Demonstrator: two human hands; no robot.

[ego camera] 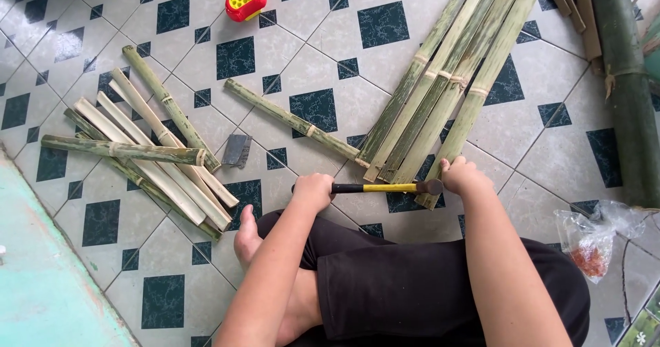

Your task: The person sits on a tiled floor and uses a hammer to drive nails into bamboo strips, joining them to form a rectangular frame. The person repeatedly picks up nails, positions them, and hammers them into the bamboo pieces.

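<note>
Hammer [385, 187] lies level across my lap line, just above the floor [330, 58], its black and yellow handle clamped in my left hand [313, 190] and its dark head pinched under my right hand [462, 175]. That head sits against the near end of the bamboo slat [474, 93] on the right of the fanned bundle [433, 79]. Both grips are closed on the hammer, so nothing steadies the slat itself. I judge it could skid on the smooth tiles if I push or strike. My right fingers sit right at the head, next to split bamboo edges, so a slip could pinch or cut them. My bare foot [247, 240] is close below the handle, and the small blade [237, 150] lies loose nearby
</note>
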